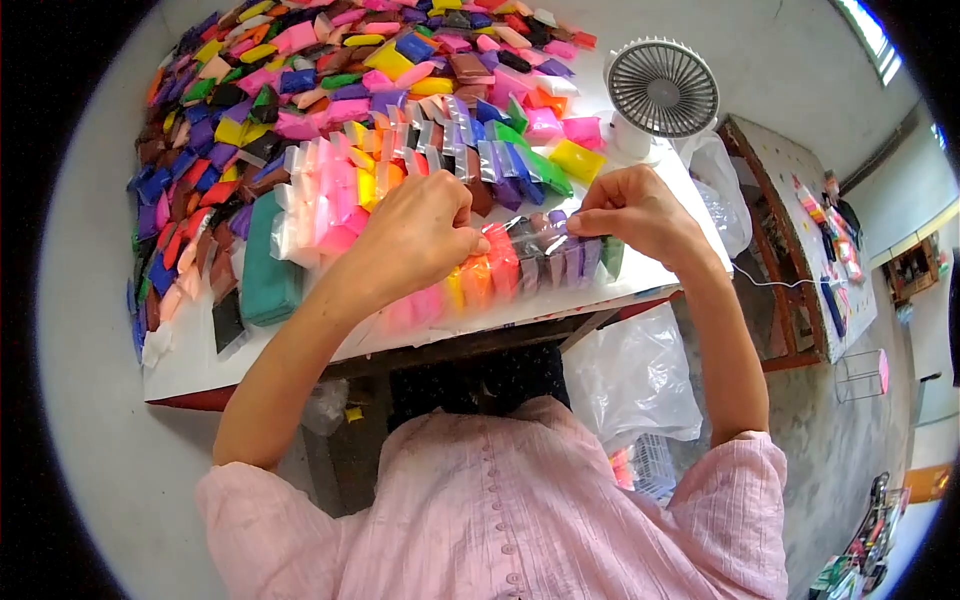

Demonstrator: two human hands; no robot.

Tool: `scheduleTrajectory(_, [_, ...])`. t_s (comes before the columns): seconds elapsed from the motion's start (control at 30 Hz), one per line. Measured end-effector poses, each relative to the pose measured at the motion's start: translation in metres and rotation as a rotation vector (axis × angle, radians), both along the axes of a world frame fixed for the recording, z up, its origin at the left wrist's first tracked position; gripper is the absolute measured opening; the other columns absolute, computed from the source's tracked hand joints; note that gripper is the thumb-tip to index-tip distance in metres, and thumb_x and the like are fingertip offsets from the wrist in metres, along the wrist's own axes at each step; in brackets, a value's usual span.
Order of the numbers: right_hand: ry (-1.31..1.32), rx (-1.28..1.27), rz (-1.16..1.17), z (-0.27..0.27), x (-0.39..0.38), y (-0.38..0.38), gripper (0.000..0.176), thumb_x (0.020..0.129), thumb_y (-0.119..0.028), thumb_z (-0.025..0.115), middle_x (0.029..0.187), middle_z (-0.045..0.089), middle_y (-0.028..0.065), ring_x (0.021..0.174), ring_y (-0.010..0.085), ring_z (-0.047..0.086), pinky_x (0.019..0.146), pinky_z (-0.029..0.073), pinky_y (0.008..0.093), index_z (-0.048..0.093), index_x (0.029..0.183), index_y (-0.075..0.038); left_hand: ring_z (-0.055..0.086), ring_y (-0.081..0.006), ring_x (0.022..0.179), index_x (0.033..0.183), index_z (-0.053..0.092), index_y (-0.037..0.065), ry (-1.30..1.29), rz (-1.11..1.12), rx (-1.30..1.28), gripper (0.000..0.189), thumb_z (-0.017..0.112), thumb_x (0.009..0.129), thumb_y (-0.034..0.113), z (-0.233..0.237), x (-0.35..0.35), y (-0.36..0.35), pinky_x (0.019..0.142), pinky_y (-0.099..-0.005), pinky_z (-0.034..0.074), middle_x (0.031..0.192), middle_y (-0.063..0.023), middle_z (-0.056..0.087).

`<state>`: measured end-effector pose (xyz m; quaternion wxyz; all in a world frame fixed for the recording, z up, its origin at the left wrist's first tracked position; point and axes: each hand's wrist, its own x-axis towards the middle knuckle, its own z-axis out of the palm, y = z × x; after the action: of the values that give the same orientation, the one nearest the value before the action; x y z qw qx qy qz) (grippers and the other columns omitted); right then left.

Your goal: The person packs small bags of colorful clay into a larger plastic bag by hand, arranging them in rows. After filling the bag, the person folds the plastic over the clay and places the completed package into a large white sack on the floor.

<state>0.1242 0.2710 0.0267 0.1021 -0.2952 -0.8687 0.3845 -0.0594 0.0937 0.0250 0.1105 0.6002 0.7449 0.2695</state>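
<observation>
A clear plastic bag (530, 262) lies along the table's near edge, holding several small packets in a row: pink, yellow, orange, red, black, purple and green. My left hand (425, 228) pinches the bag's upper edge near its middle, fingers closed. At the right end, my right hand (640, 212) pinches the same edge between thumb and fingers. Just beyond the bag, sorted rows of coloured packets (340, 190) lie side by side, running from pale pink to blue and green. Left of them rests a teal block (272, 262).
A large heap of loose coloured packets (330, 60) covers the table's far and left side. At the back right stands a white fan (663, 95). A clear plastic sack (635, 375) hangs below the table's front edge. Another table (790, 200) is to the right.
</observation>
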Motion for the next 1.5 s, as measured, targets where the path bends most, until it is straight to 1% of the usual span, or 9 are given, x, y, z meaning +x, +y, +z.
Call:
scheduleTrajectory(0.13, [0.015,0.17,-0.078,-0.002,0.0,-0.009,0.031,0.066,-0.025,0.087,0.07,0.068,0.0075,0.066,0.0177,0.064,0.061,0.049,0.0323,0.07,0.073,-0.001,0.06,-0.0241,0.056,0.066,0.06,-0.008,0.018,-0.018,0.026,0.03,0.073,0.072,0.018,-0.003,-0.002,0.001,0.056,-0.0388,0.045,0.059,-0.0178,0.059])
scheduleTrajectory(0.23, [0.057,0.246,-0.101,-0.008,0.001,-0.006,0.029,0.069,-0.022,0.086,0.062,0.056,-0.0009,0.057,0.0086,0.049,0.051,0.037,0.0261,0.064,0.07,-0.002,0.061,-0.0235,0.057,0.066,0.06,-0.008,0.014,-0.013,0.005,0.03,0.072,0.072,0.018,-0.002,-0.001,0.0,0.056,-0.0382,0.045,0.059,-0.0176,0.06])
scheduleTrajectory(0.33, [-0.021,0.151,-0.12,-0.009,0.003,0.004,0.035,0.066,-0.027,0.089,0.074,0.069,0.0083,0.067,0.0182,0.063,0.061,0.049,0.0321,0.069,0.077,0.0,0.061,-0.0216,0.056,0.065,0.06,-0.008,0.006,-0.01,-0.008,0.029,0.072,0.072,0.018,-0.003,-0.002,0.0,0.055,-0.0374,0.045,0.059,-0.0164,0.06])
scheduleTrajectory(0.57, [0.135,-0.047,-0.105,-0.026,0.029,0.037,0.021,0.077,-0.018,0.081,0.071,0.064,0.0012,0.064,0.0083,0.056,0.056,0.042,0.0246,0.069,0.083,-0.003,0.061,-0.0179,0.054,0.064,0.059,-0.007,-0.054,0.0,-0.064,0.028,0.073,0.074,0.016,0.001,-0.001,0.002,0.051,-0.035,0.045,0.058,-0.0131,0.061])
scheduleTrajectory(0.87, [0.519,0.738,-0.213,0.01,0.027,-0.025,0.01,0.081,-0.008,0.073,0.083,0.068,0.0123,0.067,0.0233,0.067,0.062,0.052,0.0343,0.068,0.087,-0.001,0.061,-0.0146,0.054,0.064,0.058,-0.006,-0.138,-0.002,-0.064,0.026,0.074,0.076,0.011,-0.001,-0.002,0.004,0.049,-0.0312,0.046,0.058,-0.0098,0.062])
scheduleTrajectory(0.93, [0.613,0.577,-0.078,0.011,0.012,-0.048,0.008,0.081,-0.007,0.071,0.087,0.067,0.0129,0.069,0.0264,0.067,0.064,0.053,0.0365,0.067,0.086,-0.002,0.061,-0.0139,0.053,0.065,0.058,-0.005,-0.131,-0.004,-0.065,0.025,0.074,0.076,0.01,0.0,-0.003,0.004,0.048,-0.0306,0.046,0.058,-0.0093,0.062])
scheduleTrajectory(1.07, [0.284,0.46,0.219,-0.012,-0.022,-0.065,0.016,0.078,-0.02,0.073,0.08,0.069,0.0139,0.076,0.033,0.068,0.068,0.053,0.044,0.069,0.083,-0.005,0.06,-0.0125,0.053,0.064,0.058,-0.005,-0.123,-0.001,-0.042,0.026,0.074,0.077,0.01,-0.005,-0.003,0.004,0.047,-0.0294,0.045,0.058,-0.0082,0.061])
scheduleTrajectory(1.23, [-0.069,0.381,0.087,-0.001,-0.024,-0.039,0.038,0.07,-0.042,0.083,0.076,0.069,0.0115,0.076,0.0297,0.068,0.065,0.051,0.042,0.07,0.077,-0.006,0.06,-0.0121,0.054,0.066,0.058,-0.005,-0.209,0.018,-0.078,0.027,0.076,0.078,0.012,-0.004,-0.004,0.002,0.047,-0.0297,0.045,0.06,-0.0082,0.063])
scheduleTrajectory(1.5, [-0.248,0.304,-0.028,0.01,0.001,0.013,0.04,0.066,-0.042,0.086,0.072,0.068,0.0077,0.07,0.0209,0.065,0.064,0.049,0.0351,0.071,0.075,-0.006,0.062,-0.015,0.059,0.065,0.058,-0.005,-0.127,0.016,-0.054,0.029,0.077,0.075,0.014,0.001,0.0,0.0,0.052,-0.033,0.047,0.061,-0.0105,0.062])
